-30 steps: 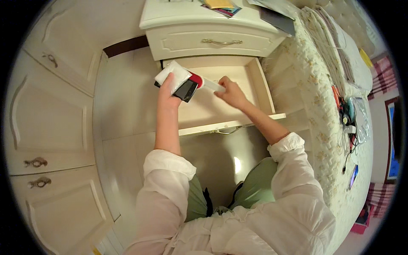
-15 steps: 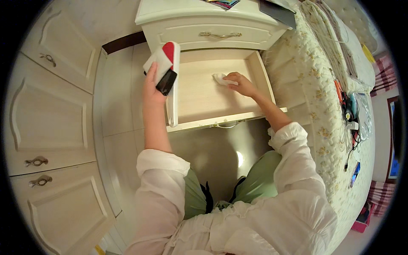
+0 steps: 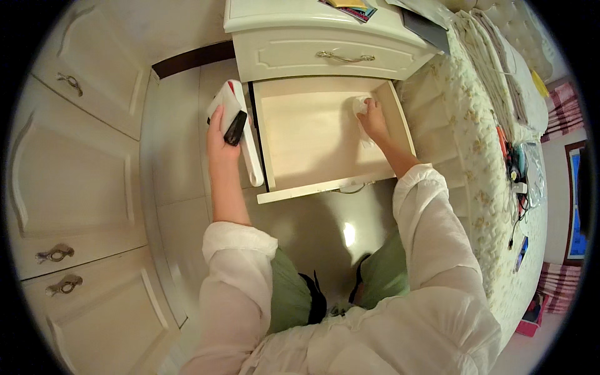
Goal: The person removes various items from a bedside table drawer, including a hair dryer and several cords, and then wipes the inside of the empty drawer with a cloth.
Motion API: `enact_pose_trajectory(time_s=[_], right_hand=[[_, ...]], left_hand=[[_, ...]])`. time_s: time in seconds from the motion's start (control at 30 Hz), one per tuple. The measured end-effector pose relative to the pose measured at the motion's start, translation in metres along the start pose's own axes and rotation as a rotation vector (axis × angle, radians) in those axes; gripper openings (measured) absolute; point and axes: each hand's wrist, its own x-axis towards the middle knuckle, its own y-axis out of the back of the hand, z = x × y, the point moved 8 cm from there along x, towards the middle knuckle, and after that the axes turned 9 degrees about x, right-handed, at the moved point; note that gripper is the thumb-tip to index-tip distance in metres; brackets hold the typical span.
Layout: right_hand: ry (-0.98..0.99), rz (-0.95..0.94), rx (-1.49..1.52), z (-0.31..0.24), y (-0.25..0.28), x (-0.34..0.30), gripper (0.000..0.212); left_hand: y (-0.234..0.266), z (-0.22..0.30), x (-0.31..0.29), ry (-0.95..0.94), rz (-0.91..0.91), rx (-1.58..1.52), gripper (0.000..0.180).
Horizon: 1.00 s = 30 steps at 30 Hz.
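Observation:
My left hand is closed around several items beside the drawer's left wall. They are a white flat case-like thing, a small glossy black object and a long white strip-shaped thing with rounded ends; I cannot make out their kinds. A bit of red shows at the top of the bundle. Inside the pulled-out wooden drawer, near its right side, my right hand grips a crumpled white tissue against the bottom. Part of the tissue is hidden under the fingers.
Above the drawer, the cream nightstand has a second, closed drawer; papers and a dark flat item lie on top. A floral bed holding cables and a phone borders the right. Cream cabinets line the left.
My right hand has moved right with the tissue, toward the drawer's right wall. The left hand's bundle has tilted and now sits lower, outside the drawer's left side. The view has shifted slightly.

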Motion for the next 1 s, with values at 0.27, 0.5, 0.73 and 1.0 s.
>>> enact_pose_trajectory(time_s=[0.27,0.5,0.73,1.0], right_hand=[[0.441,-0.089,-0.069,-0.002,-0.057,-0.003,0.045],[0.649,-0.406,0.294,-0.071,-0.102,0.017,0.049],[0.804,-0.466,0.446,-0.175,-0.177,0.019,0.051],[0.916,-0.408,0.338,-0.147,-0.155,0.016,0.045]], left_hand=[[-0.008,-0.013,0.003,0.046,-0.042,0.142,0.043],[0.01,-0.037,-0.012,0.184,-0.091,0.41,0.042],[-0.021,-0.024,-0.054,0.018,-0.201,1.015,0.042],[-0.019,-0.027,-0.075,0.041,-0.138,0.971,0.04]])
